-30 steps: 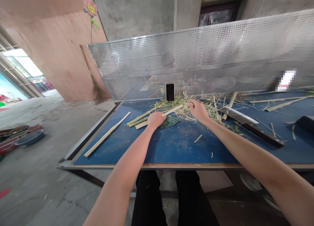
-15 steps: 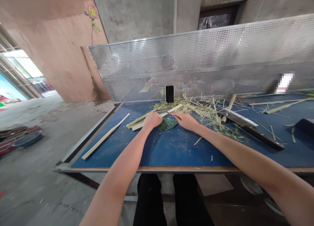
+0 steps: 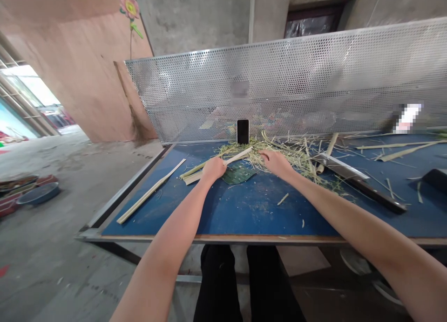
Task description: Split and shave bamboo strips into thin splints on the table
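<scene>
My left hand (image 3: 213, 169) is closed around a pale, flat plant strip (image 3: 240, 155), which looks like split bamboo. The strip's free end points up and to the right, over a dark green leaf-like piece (image 3: 239, 174) on the table. My right hand (image 3: 275, 162) is apart from the strip, at the near edge of a heap of thin shavings (image 3: 286, 150). Its fingers are pinched together, and what they hold, if anything, is too small to make out. Further pale strips (image 3: 193, 178) lie under and beside my left hand.
A long strip (image 3: 150, 191) lies on the blue table (image 3: 237, 215) at left. On the right rests a large dark-handled knife (image 3: 366, 187) near a short stalk piece (image 3: 330, 147). A phone (image 3: 243, 132) stands against the perforated metal screen (image 3: 195, 98).
My right hand has moved right, away from the strip, and a gap now separates them. My left hand has shifted slightly left with the strip. More of the green piece shows.
</scene>
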The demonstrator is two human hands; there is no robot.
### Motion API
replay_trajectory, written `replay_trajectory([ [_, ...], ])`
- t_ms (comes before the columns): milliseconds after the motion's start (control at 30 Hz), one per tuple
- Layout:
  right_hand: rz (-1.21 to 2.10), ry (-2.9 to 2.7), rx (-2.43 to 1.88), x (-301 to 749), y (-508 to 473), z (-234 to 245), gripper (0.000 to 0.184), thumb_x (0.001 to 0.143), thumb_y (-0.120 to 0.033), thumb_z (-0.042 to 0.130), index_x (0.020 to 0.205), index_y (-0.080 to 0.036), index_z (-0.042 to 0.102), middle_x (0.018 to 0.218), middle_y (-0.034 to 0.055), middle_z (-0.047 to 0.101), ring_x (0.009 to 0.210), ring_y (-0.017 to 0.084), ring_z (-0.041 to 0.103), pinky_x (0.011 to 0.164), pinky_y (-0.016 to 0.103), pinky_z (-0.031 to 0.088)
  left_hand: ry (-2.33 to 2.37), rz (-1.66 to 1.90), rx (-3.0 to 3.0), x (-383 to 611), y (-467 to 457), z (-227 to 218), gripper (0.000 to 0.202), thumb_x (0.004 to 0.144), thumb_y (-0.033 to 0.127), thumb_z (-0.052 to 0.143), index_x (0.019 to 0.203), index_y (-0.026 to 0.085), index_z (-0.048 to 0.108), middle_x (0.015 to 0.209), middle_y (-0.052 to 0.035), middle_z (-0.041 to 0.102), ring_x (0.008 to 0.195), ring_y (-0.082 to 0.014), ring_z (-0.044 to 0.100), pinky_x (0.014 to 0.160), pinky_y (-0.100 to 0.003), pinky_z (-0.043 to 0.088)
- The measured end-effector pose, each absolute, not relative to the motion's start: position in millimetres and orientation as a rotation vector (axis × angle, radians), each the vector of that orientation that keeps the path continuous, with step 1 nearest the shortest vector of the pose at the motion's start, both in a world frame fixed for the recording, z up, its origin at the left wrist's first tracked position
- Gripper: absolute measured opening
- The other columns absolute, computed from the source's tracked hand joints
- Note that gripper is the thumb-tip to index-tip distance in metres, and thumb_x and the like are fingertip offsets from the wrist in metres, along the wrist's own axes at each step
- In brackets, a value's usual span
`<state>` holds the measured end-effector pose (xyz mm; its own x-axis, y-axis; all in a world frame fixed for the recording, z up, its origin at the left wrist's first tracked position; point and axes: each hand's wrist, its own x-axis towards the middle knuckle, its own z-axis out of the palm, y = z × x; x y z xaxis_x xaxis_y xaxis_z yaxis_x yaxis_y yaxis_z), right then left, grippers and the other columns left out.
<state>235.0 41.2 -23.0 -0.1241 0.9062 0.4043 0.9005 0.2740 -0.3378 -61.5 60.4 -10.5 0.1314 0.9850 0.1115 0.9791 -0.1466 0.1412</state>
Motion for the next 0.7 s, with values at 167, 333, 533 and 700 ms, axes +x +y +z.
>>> replay_trajectory([
  [167,-0.011,-2.014,-1.608,229.1,36.1,-21.4,0.046,0.111,-0.028,0.044,0.145,-0.021,0.074,0.117,0.0119,0.084,0.100,0.028,0.077,0.096,0.039,0.056,2.021,0.236,2.383,-59.0,61.8,-10.3,0.031,0.098,0.031,0.059,0.105,0.015,0.084,0.107,-0.0206,0.082,0.107,-0.0334,0.079,0.091,-0.036,0.061],
  [333,0.096,-2.221,-1.435,204.5,21.7,-22.0,0.046,0.112,-0.030,0.044,0.148,-0.025,0.073,0.114,0.0092,0.084,0.087,0.024,0.077,0.085,0.035,0.057,2.022,0.211,2.426,-58.2,61.6,-11.7,0.033,0.101,0.033,0.058,0.107,0.014,0.085,0.109,-0.0212,0.082,0.107,-0.0326,0.079,0.092,-0.035,0.061],
  [533,0.187,-2.232,-1.340,204.3,27.2,-27.3,0.045,0.110,-0.026,0.048,0.146,-0.024,0.075,0.106,0.0094,0.085,0.075,0.023,0.074,0.079,0.036,0.056,2.018,0.152,2.495,-57.4,60.8,-10.3,0.034,0.103,0.025,0.054,0.112,0.014,0.085,0.115,-0.0215,0.081,0.114,-0.0323,0.078,0.098,-0.036,0.059],
  [700,0.192,-2.188,-1.276,214.8,34.3,-25.5,0.043,0.107,-0.022,0.051,0.138,-0.023,0.080,0.115,0.0096,0.085,0.078,0.022,0.075,0.084,0.037,0.058,1.980,0.146,2.524,-55.5,59.9,-4.4,0.034,0.103,0.023,0.054,0.115,0.014,0.084,0.114,-0.0215,0.082,0.115,-0.0312,0.078,0.099,-0.035,0.058],
])
